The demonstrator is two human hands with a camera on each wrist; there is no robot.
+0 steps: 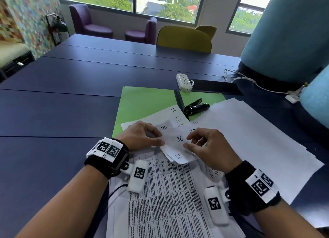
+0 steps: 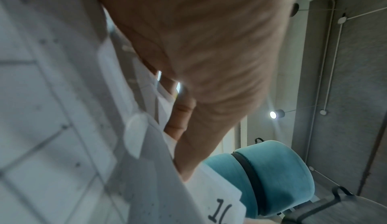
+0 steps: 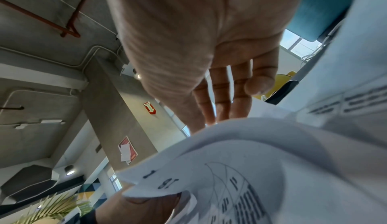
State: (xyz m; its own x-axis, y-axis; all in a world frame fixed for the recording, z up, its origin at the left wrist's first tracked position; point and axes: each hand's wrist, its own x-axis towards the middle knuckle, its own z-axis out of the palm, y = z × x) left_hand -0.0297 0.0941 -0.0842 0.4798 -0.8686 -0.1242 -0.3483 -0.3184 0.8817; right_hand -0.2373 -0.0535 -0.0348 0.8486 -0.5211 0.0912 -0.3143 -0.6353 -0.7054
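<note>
Here: left hand [image 1: 140, 136] pinches left edge of sheet marked 16 [image 1: 175, 140], thumb on top. Sheet lies between both hands, held strip running left-right, lifted just above printed page [image 1: 169, 193] on counter [image 1: 53, 113]. Right hand [image 1: 210, 145] pinches opposite edge, fingers curled. Both hands equally near.
</note>
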